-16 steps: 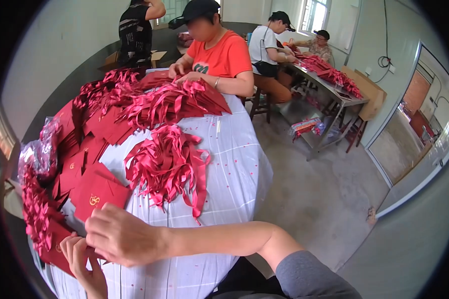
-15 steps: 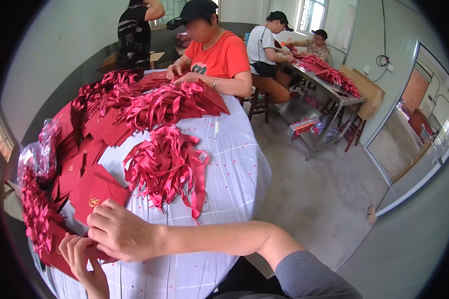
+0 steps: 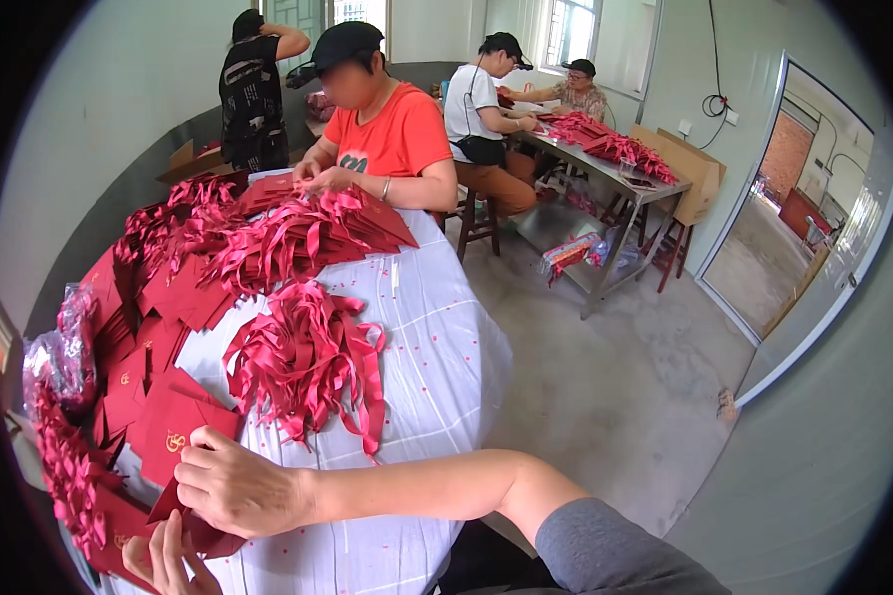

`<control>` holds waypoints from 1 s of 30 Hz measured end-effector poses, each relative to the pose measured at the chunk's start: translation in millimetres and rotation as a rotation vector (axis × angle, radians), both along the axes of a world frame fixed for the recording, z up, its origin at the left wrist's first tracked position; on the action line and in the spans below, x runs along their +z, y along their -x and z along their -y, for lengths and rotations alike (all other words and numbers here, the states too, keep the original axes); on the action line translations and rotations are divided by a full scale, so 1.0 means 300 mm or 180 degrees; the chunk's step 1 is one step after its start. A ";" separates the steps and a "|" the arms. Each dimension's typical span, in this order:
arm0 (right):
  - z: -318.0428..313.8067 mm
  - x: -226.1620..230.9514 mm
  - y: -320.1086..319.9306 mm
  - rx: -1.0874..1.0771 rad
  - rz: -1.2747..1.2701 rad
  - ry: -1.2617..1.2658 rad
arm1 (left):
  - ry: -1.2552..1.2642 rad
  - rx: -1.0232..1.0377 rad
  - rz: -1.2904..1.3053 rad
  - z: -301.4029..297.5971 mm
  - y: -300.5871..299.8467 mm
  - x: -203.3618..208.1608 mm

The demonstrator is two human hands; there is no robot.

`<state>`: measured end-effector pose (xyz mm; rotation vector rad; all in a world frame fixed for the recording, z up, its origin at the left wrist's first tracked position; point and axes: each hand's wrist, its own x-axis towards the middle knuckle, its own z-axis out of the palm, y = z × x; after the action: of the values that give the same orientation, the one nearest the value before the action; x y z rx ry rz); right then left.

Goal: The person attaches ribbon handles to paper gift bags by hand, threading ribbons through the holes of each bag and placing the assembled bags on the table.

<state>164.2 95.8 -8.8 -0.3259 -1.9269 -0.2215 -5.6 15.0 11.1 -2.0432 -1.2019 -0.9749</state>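
At the lower left, my right hand (image 3: 240, 488) has its fingers curled over the top of a dark red paper envelope (image 3: 207, 538), gripping it. My left hand (image 3: 172, 561) is just below, its fingertips pinching the envelope's near left edge; its thumb side is partly out of sight. Beyond my right hand lies a red envelope with a gold emblem (image 3: 174, 436), and further ones spread to the left. To the right of these sits a loose heap of red satin ribbons (image 3: 303, 362) on the white tablecloth (image 3: 437, 347).
Ribboned envelopes pile up (image 3: 308, 233) in front of a co-worker in a red shirt (image 3: 392, 134). At the left edge are a clear plastic bag (image 3: 62, 352) and a ribbon bundle (image 3: 65, 471). Other people work at a metal table (image 3: 625, 183) behind.
The whole view has swung slightly, so the scene sits further left. My hands have parted a little and more of the held envelope shows between them.
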 end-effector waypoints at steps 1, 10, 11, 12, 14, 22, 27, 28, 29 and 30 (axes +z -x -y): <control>0.000 -0.002 0.004 -0.0015 0.0008 -0.0003 | -0.0043 -0.0048 -0.0029 0.004 0.004 0.003; -0.003 -0.002 0.005 0.0287 -0.0180 0.0087 | 0.0050 -0.0081 -0.0070 0.019 0.005 0.047; -0.004 -0.003 0.007 0.0291 -0.0180 0.0101 | 0.0063 -0.0047 -0.0135 0.023 0.005 0.057; -0.007 -0.004 0.008 0.0300 -0.0198 0.0062 | 0.0075 0.0074 -0.0243 0.029 0.004 0.068; -0.011 -0.012 0.013 0.0313 -0.0201 0.0040 | 0.0358 0.0135 -0.0175 0.034 0.006 0.077; -0.013 -0.024 0.007 0.0381 -0.0131 -0.0242 | 0.1490 -0.0039 0.0935 0.060 0.050 0.026; -0.031 0.024 -0.024 0.1427 -0.0795 0.0907 | 0.1230 -0.0280 0.0816 0.032 0.127 0.001; -0.050 0.043 -0.060 0.1336 -0.0997 0.1391 | 0.1134 -0.0272 0.1184 0.014 0.126 -0.020; -0.076 0.075 -0.098 0.0957 -0.1353 0.1334 | 0.1465 -0.0321 0.1692 0.019 0.123 -0.012; -0.095 0.109 -0.136 0.0761 -0.1455 0.1625 | 0.1576 -0.0491 0.2003 0.023 0.154 -0.026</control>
<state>204.9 124.4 23.8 -0.4338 -1.5241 0.4757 -51.7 8.0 3.1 -2.3040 -1.7651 -1.6032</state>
